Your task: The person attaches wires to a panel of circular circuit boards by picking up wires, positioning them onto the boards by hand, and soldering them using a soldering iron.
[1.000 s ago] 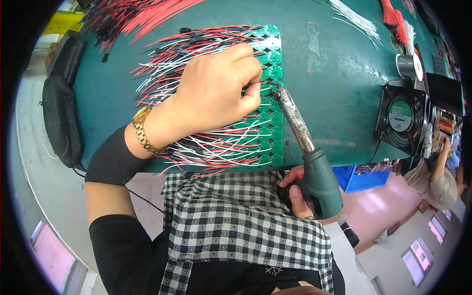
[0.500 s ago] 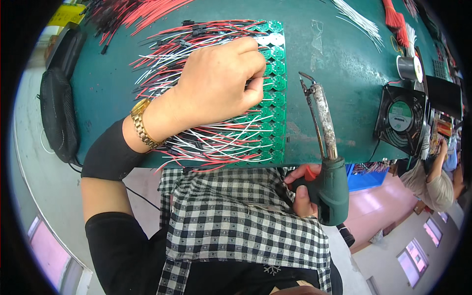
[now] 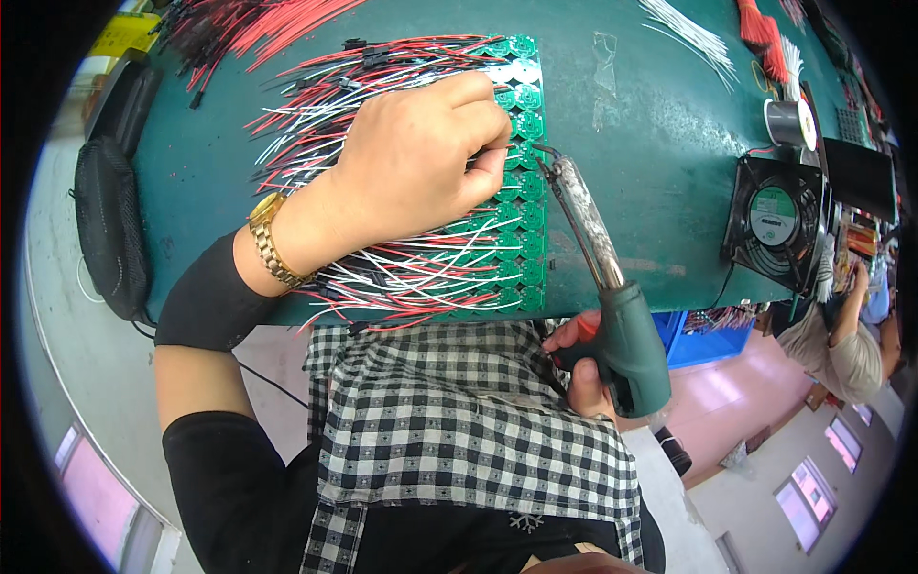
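My left hand (image 3: 421, 158) lies over the wires at the left side of a panel of small round green circuit boards (image 3: 529, 216). Its fingers are pinched together at the panel; whatever is between them is hidden. Red, white and black wires (image 3: 411, 277) with small black connectors fan out leftward from the panel, their bare ends over the boards. In my right hand (image 3: 587, 383), at the table's front edge, is a soldering gun (image 3: 636, 344) with a dark green body and a red trigger. Its bent tip is at the panel's right edge, close to my left fingertips.
The green table (image 3: 650, 191) carries a black fan (image 3: 773, 218) and a solder wire spool (image 3: 790, 124) at the right. Bundles of red wires (image 3: 296, 29) and white wires (image 3: 690, 38) lie at the back. A black mesh case (image 3: 110, 225) sits left. Another person's arm (image 3: 846, 325) shows far right.
The soldering gun has moved left and tilted, bringing its tip from beside the panel to its right edge. My left hand stays pinched over the wires in nearly the same place.
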A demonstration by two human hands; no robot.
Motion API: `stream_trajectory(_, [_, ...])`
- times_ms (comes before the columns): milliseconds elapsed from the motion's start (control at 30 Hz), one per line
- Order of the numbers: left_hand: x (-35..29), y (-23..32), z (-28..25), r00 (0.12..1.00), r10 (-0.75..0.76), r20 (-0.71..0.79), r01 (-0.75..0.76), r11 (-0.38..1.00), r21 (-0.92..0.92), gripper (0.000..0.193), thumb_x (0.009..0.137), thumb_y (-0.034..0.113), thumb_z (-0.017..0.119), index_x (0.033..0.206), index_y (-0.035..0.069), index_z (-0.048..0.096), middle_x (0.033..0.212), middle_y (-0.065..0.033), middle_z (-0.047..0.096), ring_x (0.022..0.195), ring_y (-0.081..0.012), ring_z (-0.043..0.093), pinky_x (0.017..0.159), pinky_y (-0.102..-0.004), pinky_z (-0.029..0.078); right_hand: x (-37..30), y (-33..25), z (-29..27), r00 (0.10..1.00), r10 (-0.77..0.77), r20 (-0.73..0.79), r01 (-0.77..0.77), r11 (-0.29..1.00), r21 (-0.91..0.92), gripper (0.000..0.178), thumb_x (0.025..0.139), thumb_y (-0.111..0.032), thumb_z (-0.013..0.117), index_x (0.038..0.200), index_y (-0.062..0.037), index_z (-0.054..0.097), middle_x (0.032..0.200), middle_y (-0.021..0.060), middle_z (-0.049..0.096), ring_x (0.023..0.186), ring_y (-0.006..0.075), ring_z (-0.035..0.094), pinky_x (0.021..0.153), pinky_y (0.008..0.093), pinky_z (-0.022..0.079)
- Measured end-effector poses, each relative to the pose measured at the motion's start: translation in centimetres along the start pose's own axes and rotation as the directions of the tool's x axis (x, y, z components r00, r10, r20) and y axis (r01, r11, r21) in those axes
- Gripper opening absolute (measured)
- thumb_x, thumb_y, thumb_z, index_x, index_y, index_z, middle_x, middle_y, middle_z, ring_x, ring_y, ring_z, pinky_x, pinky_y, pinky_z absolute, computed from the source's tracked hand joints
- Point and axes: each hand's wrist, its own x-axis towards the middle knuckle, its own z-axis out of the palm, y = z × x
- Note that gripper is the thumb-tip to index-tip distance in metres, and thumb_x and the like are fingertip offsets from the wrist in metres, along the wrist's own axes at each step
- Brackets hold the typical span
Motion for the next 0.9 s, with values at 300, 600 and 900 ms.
stream_trajectory(300, [0.2,-0.1,0.0,1.0,0.01,0.023,-0.01,1.0,-0.001,0.012,0.066,0.003,0.067,0.071,0.007,0.057,0.071,-0.0038,0.053,0.058,-0.0199,0.055,0.05,-0.03,0.045,0.5,0.6,-1.3,0.991,-0.048,0.121,0.072,0.977,-0.2,0.055,0.079,-0.04,0.073,0.111,-0.0022,0.05,0.083,0.0079,0.055,0.073,0.0198,0.059,0.064,0.0314,0.048])
stream_trajectory(600, [0.1,-0.2,0.1,1.0,0.013,0.025,-0.013,1.0,-0.009,0.011,0.066,0.005,0.067,0.07,0.007,0.057,0.071,-0.003,0.053,0.055,-0.0183,0.053,0.048,-0.0288,0.043,0.1,1.3,-1.1,0.986,-0.13,0.1,0.147,0.973,-0.179,0.049,0.08,-0.036,0.073,0.107,-0.0027,0.05,0.083,0.0088,0.055,0.071,0.0192,0.058,0.064,0.0319,0.049])
stream_trajectory(900, [-0.3,-0.5,0.3,0.999,0.032,0.004,-0.032,0.999,-0.013,0.01,0.067,0.006,0.067,0.07,0.008,0.058,0.07,-0.0026,0.051,0.052,-0.0185,0.05,0.046,-0.0295,0.041,0.2,2.6,-2.0,0.962,-0.194,0.194,0.24,0.939,-0.248,0.054,0.081,-0.035,0.072,0.115,0.0003,0.05,0.083,0.0102,0.057,0.07,0.0187,0.059,0.062,0.0315,0.048])
